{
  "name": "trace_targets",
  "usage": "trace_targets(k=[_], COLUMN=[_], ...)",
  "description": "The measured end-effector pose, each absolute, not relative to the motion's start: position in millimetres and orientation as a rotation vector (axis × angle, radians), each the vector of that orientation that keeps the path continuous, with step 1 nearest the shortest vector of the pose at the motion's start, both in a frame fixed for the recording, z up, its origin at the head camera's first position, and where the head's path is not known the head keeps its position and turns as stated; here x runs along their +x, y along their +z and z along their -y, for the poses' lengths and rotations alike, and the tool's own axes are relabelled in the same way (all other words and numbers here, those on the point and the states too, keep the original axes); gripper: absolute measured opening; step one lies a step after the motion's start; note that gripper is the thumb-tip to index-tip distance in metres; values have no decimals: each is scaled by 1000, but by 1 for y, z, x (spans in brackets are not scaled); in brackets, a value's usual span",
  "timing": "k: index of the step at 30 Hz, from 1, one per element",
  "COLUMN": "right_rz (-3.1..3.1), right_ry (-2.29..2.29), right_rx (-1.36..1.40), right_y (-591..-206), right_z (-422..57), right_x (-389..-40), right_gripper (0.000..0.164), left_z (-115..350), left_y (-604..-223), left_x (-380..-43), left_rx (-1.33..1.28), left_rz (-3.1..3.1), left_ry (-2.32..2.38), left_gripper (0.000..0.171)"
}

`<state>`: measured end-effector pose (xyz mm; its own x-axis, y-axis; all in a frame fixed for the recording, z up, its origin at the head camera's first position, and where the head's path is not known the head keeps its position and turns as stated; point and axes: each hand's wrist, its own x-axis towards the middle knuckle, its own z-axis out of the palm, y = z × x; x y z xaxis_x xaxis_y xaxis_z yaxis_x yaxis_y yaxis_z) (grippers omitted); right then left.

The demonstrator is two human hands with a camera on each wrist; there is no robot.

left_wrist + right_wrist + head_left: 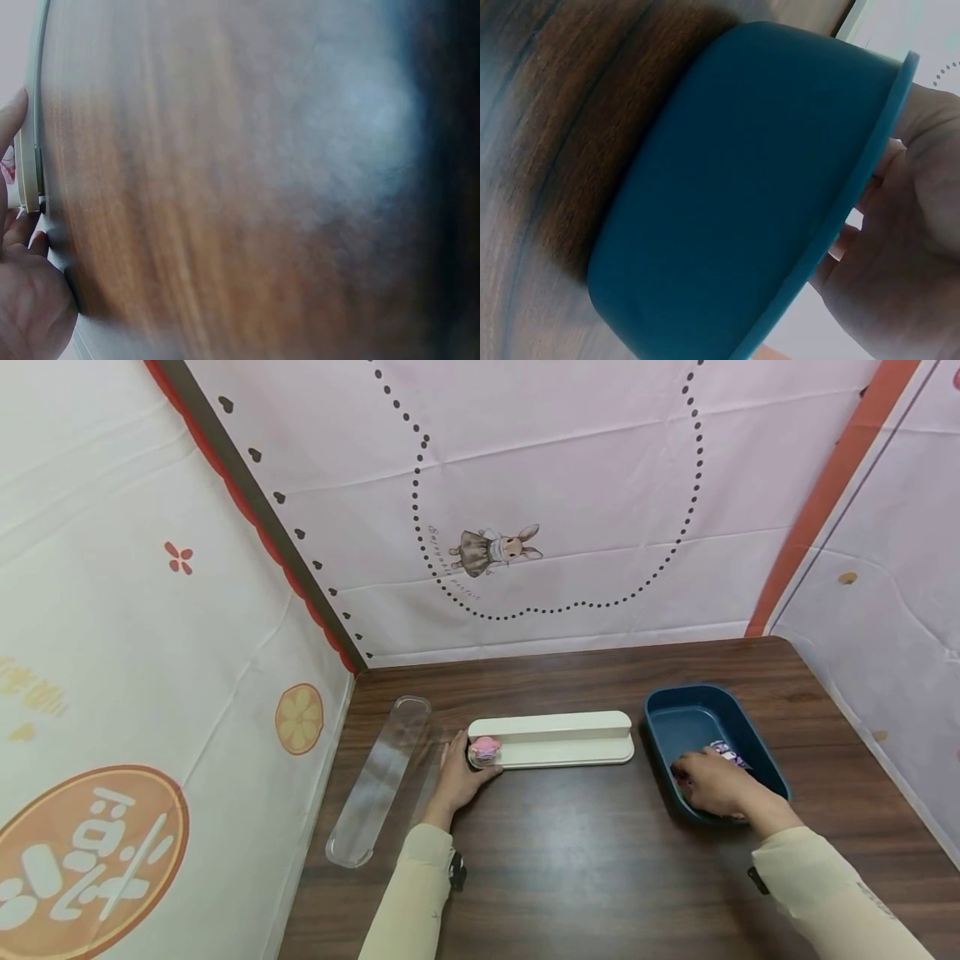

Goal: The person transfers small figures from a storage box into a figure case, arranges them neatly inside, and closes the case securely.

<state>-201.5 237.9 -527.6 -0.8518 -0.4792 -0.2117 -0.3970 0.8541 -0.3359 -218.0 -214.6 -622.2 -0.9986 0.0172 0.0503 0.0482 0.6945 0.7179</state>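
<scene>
My left hand (459, 777) grips the left end of a long white tray (562, 750), its thumb along the front edge and its fingers at the end. A small pink and purple figure (485, 747) sits in the tray's left end, close to that hand. My right hand (708, 781) reaches down into a dark blue bin (681, 697), fingers bent. The bin's wall hides the fingertips in the right wrist view, so whatever they touch cannot be seen. Beside that hand, a purple and white item (729, 752) lies in the bin.
A clear plastic cover (378, 785) lies slantwise on the wooden table (555, 860), left of my left hand. Printed cloth (585, 485) hangs behind the table and along both sides.
</scene>
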Motion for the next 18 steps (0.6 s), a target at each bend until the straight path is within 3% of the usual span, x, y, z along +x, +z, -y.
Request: trace_targets(k=[18], right_rz=[-2566], right_ry=[-745], right_rx=[-599], right_y=[-515], right_z=[-255], right_x=[-206], right_gripper=[46], left_z=[214], left_y=[-623], left_x=[-219], left_rx=[-43], left_rz=[2870], left_ry=[-1213], left_gripper=[103])
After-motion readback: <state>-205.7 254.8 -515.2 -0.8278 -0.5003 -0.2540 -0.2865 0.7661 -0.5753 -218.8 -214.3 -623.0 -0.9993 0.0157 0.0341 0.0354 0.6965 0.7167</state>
